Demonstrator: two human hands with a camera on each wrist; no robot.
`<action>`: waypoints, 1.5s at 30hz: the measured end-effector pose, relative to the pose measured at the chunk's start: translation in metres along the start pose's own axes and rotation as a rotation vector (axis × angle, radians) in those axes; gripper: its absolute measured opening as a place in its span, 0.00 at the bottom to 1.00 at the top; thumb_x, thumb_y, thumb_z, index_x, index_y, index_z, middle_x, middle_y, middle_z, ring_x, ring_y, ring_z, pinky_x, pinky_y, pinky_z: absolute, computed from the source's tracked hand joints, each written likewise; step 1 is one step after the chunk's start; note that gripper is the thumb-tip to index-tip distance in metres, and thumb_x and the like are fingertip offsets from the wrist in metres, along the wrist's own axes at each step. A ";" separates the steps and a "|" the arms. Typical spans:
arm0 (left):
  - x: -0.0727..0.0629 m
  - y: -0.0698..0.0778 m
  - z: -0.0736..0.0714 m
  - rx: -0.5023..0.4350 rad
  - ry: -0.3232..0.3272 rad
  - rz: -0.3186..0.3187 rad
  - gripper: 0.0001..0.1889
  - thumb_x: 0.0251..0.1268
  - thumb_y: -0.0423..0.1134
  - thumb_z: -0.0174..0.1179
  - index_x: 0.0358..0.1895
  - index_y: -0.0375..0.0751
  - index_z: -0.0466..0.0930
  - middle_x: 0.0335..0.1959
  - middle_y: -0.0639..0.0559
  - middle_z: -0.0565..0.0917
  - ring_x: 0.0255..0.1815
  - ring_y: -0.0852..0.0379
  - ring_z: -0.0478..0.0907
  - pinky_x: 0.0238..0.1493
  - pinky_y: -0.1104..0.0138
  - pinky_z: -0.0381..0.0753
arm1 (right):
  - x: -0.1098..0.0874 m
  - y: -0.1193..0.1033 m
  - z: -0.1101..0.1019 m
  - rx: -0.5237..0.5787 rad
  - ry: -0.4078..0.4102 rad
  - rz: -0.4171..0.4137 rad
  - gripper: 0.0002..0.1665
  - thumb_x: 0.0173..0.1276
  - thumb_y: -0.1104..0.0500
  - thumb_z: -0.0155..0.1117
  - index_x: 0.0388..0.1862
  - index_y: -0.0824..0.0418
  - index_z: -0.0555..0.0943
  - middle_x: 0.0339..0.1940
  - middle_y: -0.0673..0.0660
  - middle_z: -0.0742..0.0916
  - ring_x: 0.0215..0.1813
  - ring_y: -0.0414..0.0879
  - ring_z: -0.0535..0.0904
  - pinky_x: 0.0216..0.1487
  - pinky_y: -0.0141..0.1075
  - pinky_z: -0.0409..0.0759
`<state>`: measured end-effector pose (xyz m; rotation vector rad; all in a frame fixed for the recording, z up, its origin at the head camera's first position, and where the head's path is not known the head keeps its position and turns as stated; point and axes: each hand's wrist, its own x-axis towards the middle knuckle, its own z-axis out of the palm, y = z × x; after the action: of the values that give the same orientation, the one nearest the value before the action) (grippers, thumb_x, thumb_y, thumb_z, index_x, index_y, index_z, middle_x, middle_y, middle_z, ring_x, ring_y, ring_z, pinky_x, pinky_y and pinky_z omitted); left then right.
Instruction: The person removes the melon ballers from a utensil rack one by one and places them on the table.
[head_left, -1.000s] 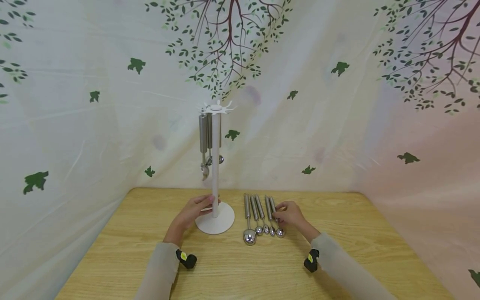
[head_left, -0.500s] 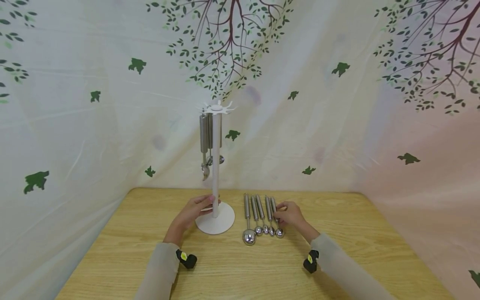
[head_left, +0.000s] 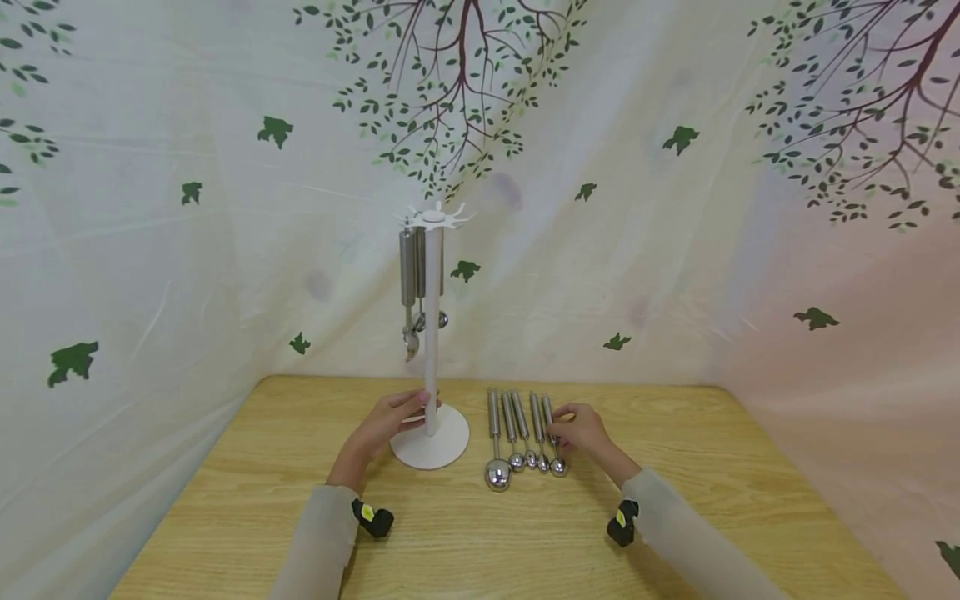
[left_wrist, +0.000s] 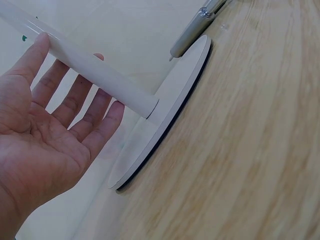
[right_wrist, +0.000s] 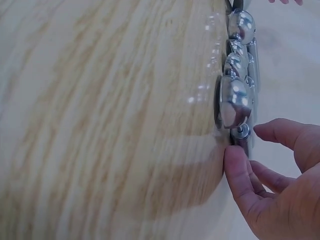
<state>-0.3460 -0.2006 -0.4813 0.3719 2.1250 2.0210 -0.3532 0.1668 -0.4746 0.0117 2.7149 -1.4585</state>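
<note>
The left hand (left_wrist: 52, 132) is holding a white pole (left_wrist: 97, 72); its base (left_wrist: 177, 82) is resting on the tabletop (left_wrist: 235, 140) near the hand, a metal handle (left_wrist: 195, 31) showing farther off.

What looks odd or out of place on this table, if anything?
Nothing looks spilled or damaged. Only the white stand looks slightly lopsided: its hanging utensils bunch mostly toward the left, while the right-hand hooks look bare. The loose utensils on the table lie in a fairly neat row.

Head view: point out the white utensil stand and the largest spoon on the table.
White utensil stand (head_left: 431, 342): head view, on its pole.
Largest spoon (head_left: 498, 474): head view, on its rounded bowl.
</note>
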 end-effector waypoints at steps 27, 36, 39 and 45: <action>0.000 0.000 0.000 -0.012 0.009 -0.002 0.28 0.81 0.48 0.53 0.69 0.28 0.72 0.67 0.32 0.77 0.71 0.41 0.74 0.71 0.52 0.77 | -0.014 -0.103 0.010 0.142 -0.102 -0.316 0.17 0.73 0.61 0.66 0.57 0.66 0.83 0.38 0.60 0.89 0.32 0.41 0.83 0.35 0.32 0.85; -0.001 0.000 0.000 -0.015 0.007 0.004 0.28 0.81 0.48 0.53 0.69 0.28 0.72 0.67 0.32 0.77 0.70 0.43 0.75 0.72 0.51 0.76 | -0.025 -0.161 0.015 0.226 -0.144 -0.483 0.17 0.73 0.58 0.67 0.58 0.63 0.84 0.44 0.65 0.89 0.43 0.54 0.86 0.45 0.41 0.90; -0.001 0.001 0.000 -0.010 0.008 0.003 0.28 0.81 0.49 0.52 0.69 0.28 0.72 0.67 0.32 0.78 0.70 0.44 0.76 0.72 0.51 0.76 | -0.029 -0.180 0.015 0.253 -0.155 -0.541 0.17 0.74 0.59 0.66 0.58 0.64 0.83 0.44 0.65 0.89 0.42 0.50 0.86 0.46 0.40 0.91; 0.000 0.001 0.000 -0.007 0.013 -0.019 0.28 0.80 0.51 0.53 0.68 0.30 0.74 0.67 0.35 0.79 0.69 0.45 0.76 0.71 0.53 0.78 | -0.033 -0.211 0.018 0.320 -0.185 -0.623 0.19 0.74 0.61 0.65 0.60 0.66 0.82 0.48 0.69 0.88 0.42 0.44 0.86 0.45 0.36 0.90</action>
<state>-0.3457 -0.2003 -0.4807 0.3375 2.1206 2.0257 -0.3266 0.0357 -0.3069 -0.9754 2.4060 -1.8979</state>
